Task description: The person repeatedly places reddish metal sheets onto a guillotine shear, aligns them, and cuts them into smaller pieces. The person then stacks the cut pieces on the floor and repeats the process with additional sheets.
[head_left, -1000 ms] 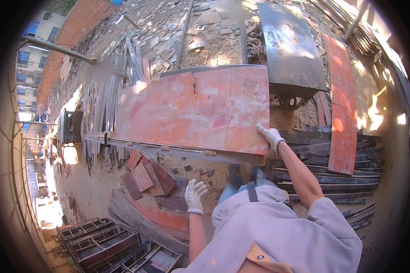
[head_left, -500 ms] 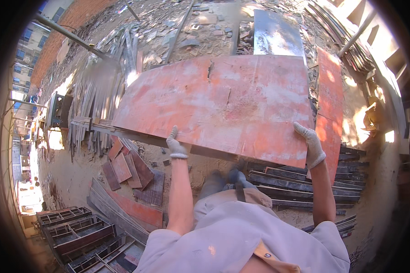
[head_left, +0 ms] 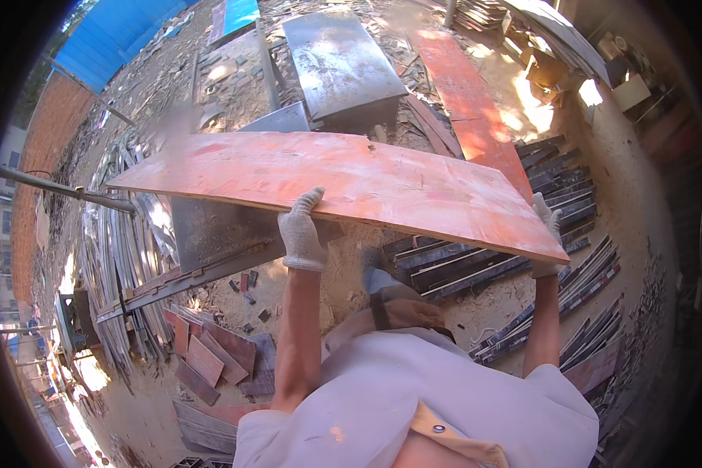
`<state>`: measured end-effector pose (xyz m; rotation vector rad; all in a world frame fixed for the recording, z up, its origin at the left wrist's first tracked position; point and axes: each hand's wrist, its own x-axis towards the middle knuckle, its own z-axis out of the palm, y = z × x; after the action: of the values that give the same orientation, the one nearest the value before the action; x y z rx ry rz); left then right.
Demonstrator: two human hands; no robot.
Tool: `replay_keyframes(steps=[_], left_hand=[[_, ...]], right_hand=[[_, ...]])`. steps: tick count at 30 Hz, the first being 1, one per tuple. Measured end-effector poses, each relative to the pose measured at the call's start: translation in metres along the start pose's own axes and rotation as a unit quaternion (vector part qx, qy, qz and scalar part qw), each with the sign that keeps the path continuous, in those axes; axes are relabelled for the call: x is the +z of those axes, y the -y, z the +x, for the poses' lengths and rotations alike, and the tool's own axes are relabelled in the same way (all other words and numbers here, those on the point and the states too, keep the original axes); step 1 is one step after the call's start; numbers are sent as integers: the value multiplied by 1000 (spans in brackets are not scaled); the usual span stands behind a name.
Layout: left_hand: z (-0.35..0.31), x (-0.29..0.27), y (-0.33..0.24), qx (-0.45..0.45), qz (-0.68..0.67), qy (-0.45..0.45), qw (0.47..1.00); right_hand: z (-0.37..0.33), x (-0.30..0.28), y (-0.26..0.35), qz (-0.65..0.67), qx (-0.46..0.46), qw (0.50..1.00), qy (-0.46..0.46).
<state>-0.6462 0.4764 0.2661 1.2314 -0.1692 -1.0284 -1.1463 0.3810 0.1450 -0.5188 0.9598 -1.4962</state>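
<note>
A large reddish plywood board (head_left: 351, 175), scuffed with pale smears, is held up in front of me, its face tilted. My left hand (head_left: 302, 234), in a pale knit glove, grips the near edge left of the middle, thumb on top. At the board's right end my right hand (head_left: 548, 230), gloved alike, holds the edge; part of it is hidden behind the board. Below and beyond the board, a dark metal-looking table (head_left: 222, 234) shows under its left half.
Dark strips (head_left: 476, 269) lie stacked below the board on the right. Small reddish board pieces (head_left: 207, 351) lie at lower left, beside long thin slats (head_left: 129, 257). A shiny grey panel (head_left: 343, 66) and a long red board (head_left: 472, 109) lie farther off. A metal pole (head_left: 62, 189) juts in at left.
The board has been lifted and tilted, so its face looks narrower and the table beneath shows. My view has turned to the right, and both hands keep their hold.
</note>
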Motion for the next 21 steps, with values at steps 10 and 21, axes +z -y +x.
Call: replay_keyframes(steps=[10,21], left_hand=[[-180,128,103,-18,179,271,945],[-97,45,333,-213,213,-7,953]], right_hand=[[-171,-276,128,206,-186,942,-188],[-100,-318,143,-126,-71,932,-332]])
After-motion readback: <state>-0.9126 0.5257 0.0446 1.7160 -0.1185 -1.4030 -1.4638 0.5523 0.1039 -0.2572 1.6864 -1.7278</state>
